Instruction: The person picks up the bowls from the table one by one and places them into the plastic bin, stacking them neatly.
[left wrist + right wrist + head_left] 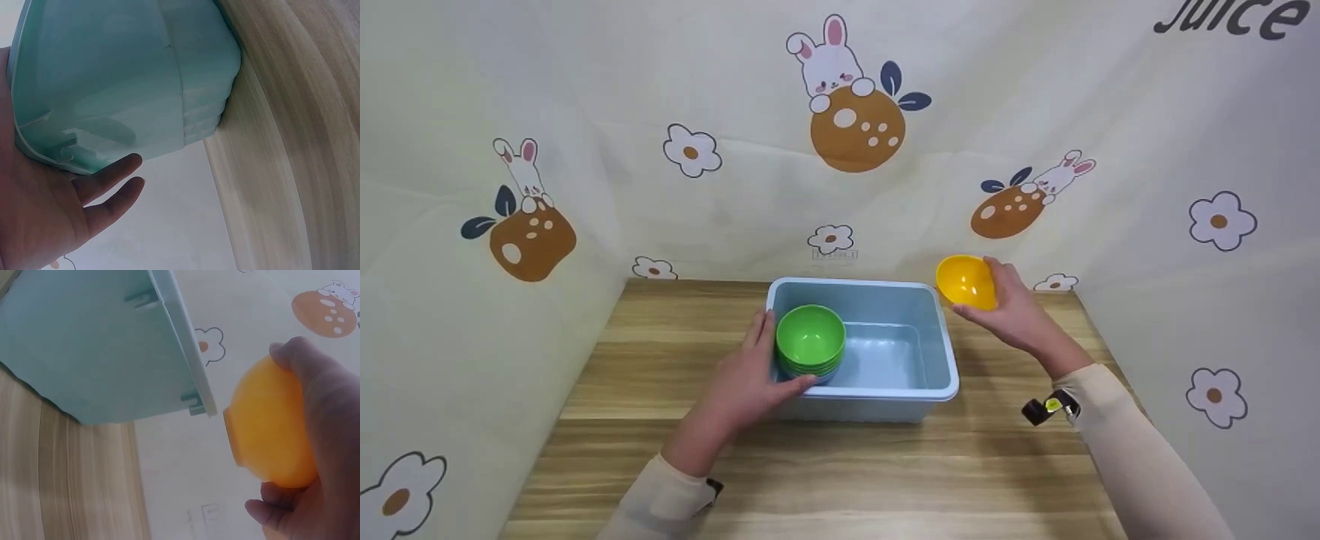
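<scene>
A yellow bowl [966,282] is held by my right hand [1020,311], just outside the right rim of a light blue plastic basin [941,337]. Fingers and thumb grip its rim from opposite sides; in the right wrist view the bowl [273,427] shows its outer wall and foot. Inside the basin, at the left end, stands a stack of nested bowls with a green bowl [811,336] on top and a blue one low down. My left hand [742,386] rests against the basin's front left corner, thumb along the front rim. In the left wrist view its fingers [112,174] stretch past the basin wall.
The basin stands on a wood-grain table [870,480]. A pale cloth [735,202] printed with rabbits, fruit and flowers rises behind the table and along both sides. A black strap with a small camera [1046,409] hangs at the right wrist.
</scene>
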{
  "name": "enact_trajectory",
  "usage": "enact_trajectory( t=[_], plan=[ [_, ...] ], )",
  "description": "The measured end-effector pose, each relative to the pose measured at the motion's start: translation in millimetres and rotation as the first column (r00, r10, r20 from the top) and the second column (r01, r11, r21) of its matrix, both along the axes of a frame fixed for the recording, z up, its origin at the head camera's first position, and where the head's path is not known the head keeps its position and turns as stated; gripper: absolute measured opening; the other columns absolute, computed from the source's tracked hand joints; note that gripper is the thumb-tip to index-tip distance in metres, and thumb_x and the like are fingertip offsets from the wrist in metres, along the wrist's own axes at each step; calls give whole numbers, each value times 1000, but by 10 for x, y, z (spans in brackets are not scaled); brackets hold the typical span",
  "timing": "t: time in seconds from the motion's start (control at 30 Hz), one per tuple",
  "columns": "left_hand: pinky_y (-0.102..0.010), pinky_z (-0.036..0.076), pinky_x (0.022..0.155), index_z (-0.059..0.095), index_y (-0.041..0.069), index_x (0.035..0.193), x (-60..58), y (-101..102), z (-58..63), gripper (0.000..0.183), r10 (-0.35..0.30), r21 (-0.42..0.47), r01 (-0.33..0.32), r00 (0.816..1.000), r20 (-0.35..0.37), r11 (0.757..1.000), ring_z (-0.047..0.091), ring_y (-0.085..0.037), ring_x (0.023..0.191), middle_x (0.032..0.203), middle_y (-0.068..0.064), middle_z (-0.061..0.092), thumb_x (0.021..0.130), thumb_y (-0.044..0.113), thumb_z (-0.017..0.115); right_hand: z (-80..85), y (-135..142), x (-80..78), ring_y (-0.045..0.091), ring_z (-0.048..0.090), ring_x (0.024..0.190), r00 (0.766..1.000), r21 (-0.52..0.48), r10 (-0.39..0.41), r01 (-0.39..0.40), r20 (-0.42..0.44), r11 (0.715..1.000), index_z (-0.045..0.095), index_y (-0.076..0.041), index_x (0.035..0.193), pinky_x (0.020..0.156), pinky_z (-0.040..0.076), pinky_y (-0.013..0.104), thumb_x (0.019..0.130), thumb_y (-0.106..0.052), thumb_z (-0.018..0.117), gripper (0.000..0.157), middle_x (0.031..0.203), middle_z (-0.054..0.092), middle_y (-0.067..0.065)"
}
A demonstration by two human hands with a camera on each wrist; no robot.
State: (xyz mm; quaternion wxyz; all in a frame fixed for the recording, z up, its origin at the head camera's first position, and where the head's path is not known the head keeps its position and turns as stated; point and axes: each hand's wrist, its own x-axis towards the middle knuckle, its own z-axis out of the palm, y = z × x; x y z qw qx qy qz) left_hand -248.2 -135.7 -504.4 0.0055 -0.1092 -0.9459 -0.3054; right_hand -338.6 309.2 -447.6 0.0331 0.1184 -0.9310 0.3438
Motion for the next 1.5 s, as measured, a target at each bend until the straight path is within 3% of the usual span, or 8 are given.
enact_trajectory(
  t=[0.23, 0.57, 1.1, 1.5],
  plan=[
    [-77, 42, 115, 12, 6, 178, -3, -1, 4, 141, -6, -3, 6, 1000, -1, 1000, 47, -58, 149, 185, -18, 5, 82, 95, 66, 41, -62, 37, 38, 56, 129, 999, -34, 25, -24, 28, 999, 27, -11, 172, 110, 54, 57, 91, -54, 87, 110, 152, 45, 19],
    [-69, 52, 110, 12, 5, 177, 9, -1, 3, 142, -11, -12, 11, 1000, -9, 1000, 50, -56, 147, 184, -19, 8, 82, 96, 64, 71, -154, 57, 36, 56, 125, 998, -10, 65, -65, 21, 998, 28, -10, 172, 106, 57, 51, 89, -59, 87, 113, 151, 45, 18],
    [-74, 47, 112, 12, 7, 178, -3, 1, -3, 141, -5, -16, 5, 1000, -7, 1000, 48, -57, 148, 185, -18, 7, 82, 95, 65, 155, -330, 119, 35, 57, 127, 993, 20, 114, -115, 28, 993, 27, -12, 174, 108, 58, 53, 88, -65, 86, 116, 155, 45, 15],
    [-70, 46, 115, 11, 4, 177, -7, -2, -4, 140, -15, -8, 15, 1000, -4, 1000, 43, -54, 154, 184, -21, 8, 83, 93, 66, 172, -507, 108, 36, 59, 126, 989, 29, 147, -147, 27, 989, 29, -10, 173, 108, 57, 54, 87, -62, 88, 116, 153, 48, 14]
  ],
)
